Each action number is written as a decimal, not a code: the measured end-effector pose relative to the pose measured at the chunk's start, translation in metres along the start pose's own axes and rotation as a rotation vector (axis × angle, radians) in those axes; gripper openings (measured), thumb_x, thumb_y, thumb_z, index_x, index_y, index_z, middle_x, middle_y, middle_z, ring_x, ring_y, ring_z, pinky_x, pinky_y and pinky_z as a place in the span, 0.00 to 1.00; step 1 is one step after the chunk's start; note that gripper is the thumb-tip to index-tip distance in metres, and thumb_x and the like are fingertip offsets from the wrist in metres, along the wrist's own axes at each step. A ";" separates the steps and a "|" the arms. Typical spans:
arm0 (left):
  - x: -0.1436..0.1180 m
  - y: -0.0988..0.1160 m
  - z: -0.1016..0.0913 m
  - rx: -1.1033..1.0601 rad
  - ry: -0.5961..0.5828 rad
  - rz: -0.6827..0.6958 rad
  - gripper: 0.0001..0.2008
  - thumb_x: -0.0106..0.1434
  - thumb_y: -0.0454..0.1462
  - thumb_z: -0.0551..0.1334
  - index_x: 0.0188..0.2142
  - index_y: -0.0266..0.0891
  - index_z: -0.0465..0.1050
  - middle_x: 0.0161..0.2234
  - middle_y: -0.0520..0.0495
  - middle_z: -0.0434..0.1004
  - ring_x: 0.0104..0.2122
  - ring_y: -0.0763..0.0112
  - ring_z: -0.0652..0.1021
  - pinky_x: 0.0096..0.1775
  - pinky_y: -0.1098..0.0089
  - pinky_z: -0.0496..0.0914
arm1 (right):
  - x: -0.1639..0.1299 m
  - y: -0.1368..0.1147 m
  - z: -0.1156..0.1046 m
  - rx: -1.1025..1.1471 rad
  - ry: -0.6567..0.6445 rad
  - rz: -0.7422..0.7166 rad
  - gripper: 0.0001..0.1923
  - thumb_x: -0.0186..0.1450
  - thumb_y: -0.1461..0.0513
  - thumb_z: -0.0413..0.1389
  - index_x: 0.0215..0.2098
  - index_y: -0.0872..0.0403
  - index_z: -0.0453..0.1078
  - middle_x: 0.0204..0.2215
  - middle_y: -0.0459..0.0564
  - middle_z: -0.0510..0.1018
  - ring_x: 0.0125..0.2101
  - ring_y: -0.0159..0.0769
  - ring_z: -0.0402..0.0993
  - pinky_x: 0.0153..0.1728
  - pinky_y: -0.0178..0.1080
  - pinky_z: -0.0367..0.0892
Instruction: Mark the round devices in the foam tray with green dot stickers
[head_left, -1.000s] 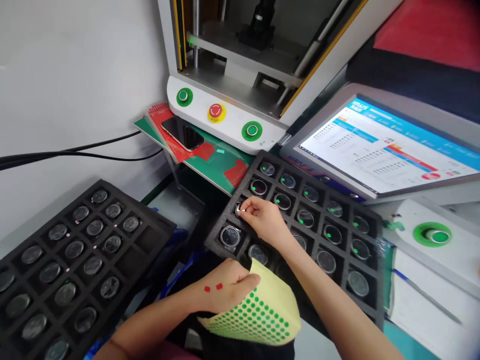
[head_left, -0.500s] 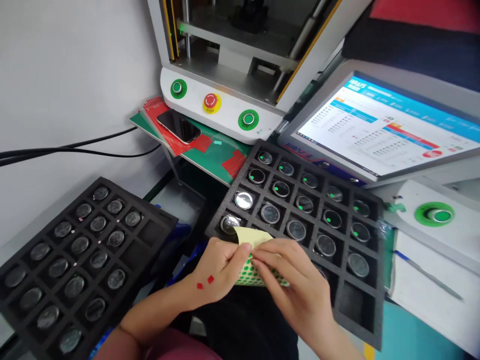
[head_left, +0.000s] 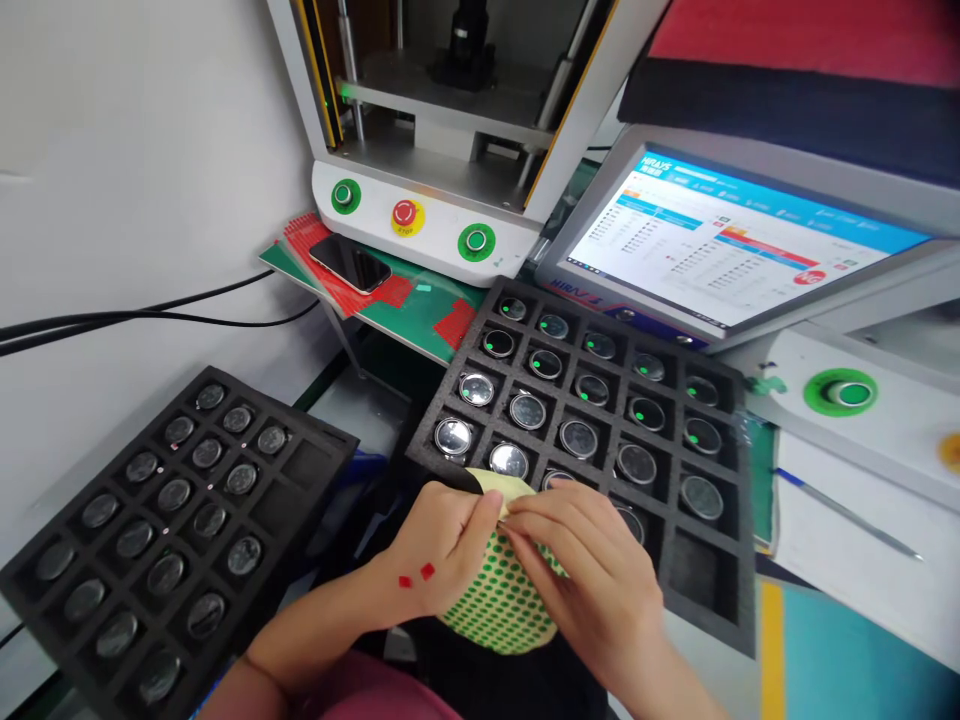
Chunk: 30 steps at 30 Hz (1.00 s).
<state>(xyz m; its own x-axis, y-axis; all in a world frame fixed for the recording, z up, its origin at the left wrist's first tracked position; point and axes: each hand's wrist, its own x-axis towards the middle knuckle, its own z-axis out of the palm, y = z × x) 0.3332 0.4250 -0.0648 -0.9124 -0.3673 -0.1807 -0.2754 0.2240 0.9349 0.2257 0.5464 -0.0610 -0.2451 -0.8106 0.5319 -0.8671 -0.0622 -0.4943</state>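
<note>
A pale yellow sheet of small green dot stickers (head_left: 501,592) is bent over in my left hand (head_left: 450,545), thumb pressed on its fold. My right hand (head_left: 589,555) has its fingertips pinched at the same fold; any single sticker between them is too small to make out. Just beyond both hands lies a black foam tray (head_left: 679,520) with round, glass-faced watch-like discs in its compartments. Green dots mark the discs in the far rows, such as one disc (head_left: 545,364). A nearer disc (head_left: 578,439) shows no dot. My hands cover part of the tray's near side.
Another black foam tray (head_left: 319,428) of round discs stands at left. Behind are a press machine (head_left: 431,228) with buttons, a phone (head_left: 350,263) on a green board (head_left: 424,325), and a monitor (head_left: 720,255). A pen (head_left: 847,513) lies on white paper (head_left: 892,580) at right.
The sticker sheet has swung so that more of its green dots face me. My hands stay together at its fold. The view has shifted slightly.
</note>
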 end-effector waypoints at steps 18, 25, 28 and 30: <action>0.010 -0.018 -0.005 -0.129 0.007 -0.206 0.24 0.67 0.48 0.45 0.18 0.41 0.48 0.18 0.55 0.47 0.20 0.76 0.55 0.25 0.68 0.47 | 0.022 0.070 0.007 0.207 -0.075 0.576 0.11 0.64 0.56 0.54 0.29 0.54 0.70 0.25 0.48 0.76 0.22 0.32 0.69 0.24 0.35 0.65; 0.010 -0.016 -0.007 -0.205 -0.054 -0.174 0.23 0.68 0.46 0.45 0.18 0.40 0.49 0.19 0.54 0.49 0.21 0.76 0.56 0.25 0.69 0.49 | 0.041 0.110 0.030 0.257 -0.223 0.724 0.21 0.59 0.45 0.53 0.24 0.54 0.68 0.17 0.46 0.71 0.17 0.31 0.64 0.19 0.34 0.58; 0.012 -0.015 -0.006 -0.224 -0.048 -0.175 0.24 0.68 0.48 0.45 0.18 0.40 0.49 0.18 0.54 0.49 0.21 0.75 0.56 0.25 0.69 0.49 | 0.044 0.112 0.037 0.235 -0.191 0.754 0.20 0.56 0.46 0.56 0.23 0.54 0.68 0.16 0.46 0.71 0.16 0.30 0.63 0.19 0.34 0.57; 0.013 -0.015 -0.005 -0.244 -0.014 -0.171 0.24 0.67 0.49 0.45 0.18 0.40 0.47 0.18 0.55 0.48 0.21 0.76 0.55 0.25 0.68 0.48 | 0.047 0.113 0.035 0.247 -0.158 0.768 0.20 0.55 0.45 0.58 0.24 0.53 0.65 0.13 0.43 0.68 0.13 0.29 0.60 0.16 0.33 0.55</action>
<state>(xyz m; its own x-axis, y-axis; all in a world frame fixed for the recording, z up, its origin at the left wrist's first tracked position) 0.3273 0.4128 -0.0795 -0.8635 -0.3680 -0.3449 -0.3465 -0.0640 0.9359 0.1315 0.4815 -0.1159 -0.6517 -0.7505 -0.1097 -0.3579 0.4318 -0.8279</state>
